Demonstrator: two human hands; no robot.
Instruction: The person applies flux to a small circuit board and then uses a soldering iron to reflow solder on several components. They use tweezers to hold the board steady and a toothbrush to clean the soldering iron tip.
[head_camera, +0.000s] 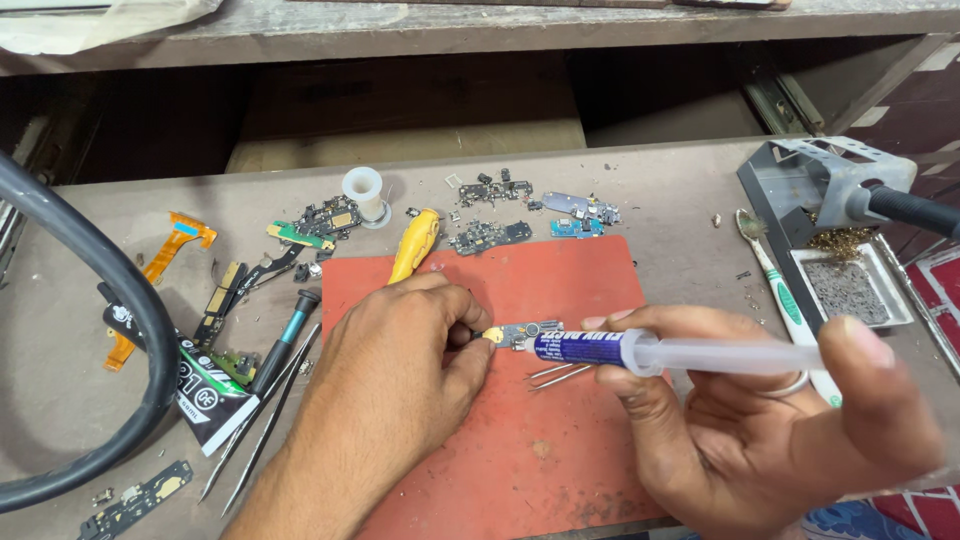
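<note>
My left hand (405, 365) pinches a small grey circuit board (520, 334) with a gold end, holding it just above the red mat (520, 450). A clear syringe with a blue label (610, 349) is gripped in my right hand (760, 430), thumb on the plunger end. The syringe tip touches the small board. Thin metal tweezers (562, 374) lie on the mat just below the board.
A yellow-handled tool (415, 243), solder spool (363, 191) and several loose phone boards (490, 235) lie behind the mat. Tweezers and a dark screwdriver (285, 338) sit left, beside a thick black hose (120, 300). A soldering iron stand (820, 190) and toothbrush (785, 290) are right.
</note>
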